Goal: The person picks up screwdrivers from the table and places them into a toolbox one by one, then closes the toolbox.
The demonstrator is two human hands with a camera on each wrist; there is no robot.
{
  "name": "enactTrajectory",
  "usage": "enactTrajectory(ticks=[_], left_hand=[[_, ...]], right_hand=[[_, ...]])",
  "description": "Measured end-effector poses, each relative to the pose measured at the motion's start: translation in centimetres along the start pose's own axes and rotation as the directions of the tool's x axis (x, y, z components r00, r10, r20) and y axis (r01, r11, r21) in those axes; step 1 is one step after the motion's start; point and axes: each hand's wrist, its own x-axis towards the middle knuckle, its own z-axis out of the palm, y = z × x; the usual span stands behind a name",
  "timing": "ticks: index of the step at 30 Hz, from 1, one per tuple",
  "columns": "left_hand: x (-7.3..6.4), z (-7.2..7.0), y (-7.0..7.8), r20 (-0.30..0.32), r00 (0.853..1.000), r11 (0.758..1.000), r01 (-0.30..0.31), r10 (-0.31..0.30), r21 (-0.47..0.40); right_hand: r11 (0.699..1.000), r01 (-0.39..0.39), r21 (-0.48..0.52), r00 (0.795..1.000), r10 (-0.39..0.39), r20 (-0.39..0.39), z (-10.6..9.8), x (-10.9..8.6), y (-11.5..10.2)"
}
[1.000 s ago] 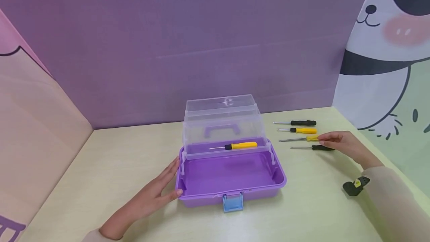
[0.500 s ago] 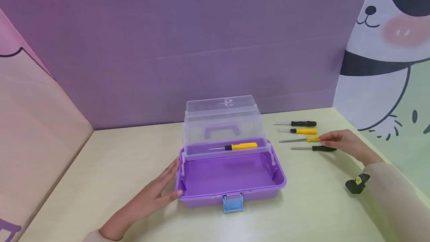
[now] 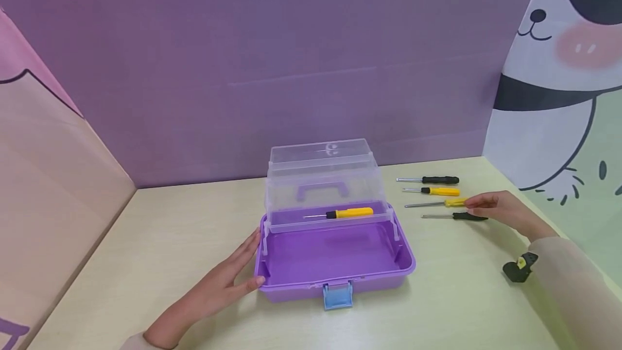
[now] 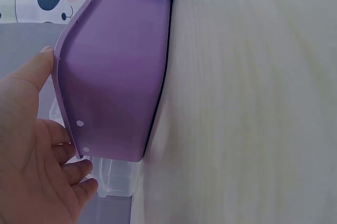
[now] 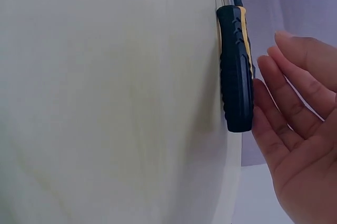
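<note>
My left hand [image 3: 221, 282] rests against the left end of an open purple toolbox [image 3: 335, 285], thumb at the front rim and fingers farther back. In the left wrist view, that hand's fingers [image 4: 76, 171] lie along the box wall. A yellow-and-black screwdriver [image 3: 351, 213] lies in the tray at the box's rear. My right hand [image 3: 502, 212] is at the handle end of a yellow screwdriver [image 3: 453, 202] on the table, just above a black-handled screwdriver [image 3: 467, 216]. In the right wrist view, its fingers look loose, and the black handle [image 5: 237, 77] hides the yellow one.
Farther back lie another black screwdriver [image 3: 439, 180] and a yellow-and-black one [image 3: 443, 191]. The clear lid [image 3: 320, 172] leans back behind the box. A blue latch [image 3: 337, 296] hangs at its front. A purple backdrop [image 3: 291, 69] closes off the table's far edge.
My right hand has drawn back slightly to the right along the yellow handle, so more of it shows. The screwdrivers, the box and my left hand stay in place.
</note>
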Motion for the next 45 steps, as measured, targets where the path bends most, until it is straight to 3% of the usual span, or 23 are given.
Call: enactTrajectory(ticks=[33, 45], left_hand=[[0.23, -0.08, -0.15, 0.004, 1.0, 1.0, -0.009, 0.009, -0.012], [0.06, -0.1, -0.03, 0.007, 1.0, 1.0, -0.005, 0.005, -0.007]], right_hand=[[0.997, -0.039, -0.074, 0.998, 0.042, 0.046, -0.46, -0.43, 0.6], [0.996, -0.018, -0.087, 0.998, 0.023, 0.062, -0.27, -0.48, 0.98]])
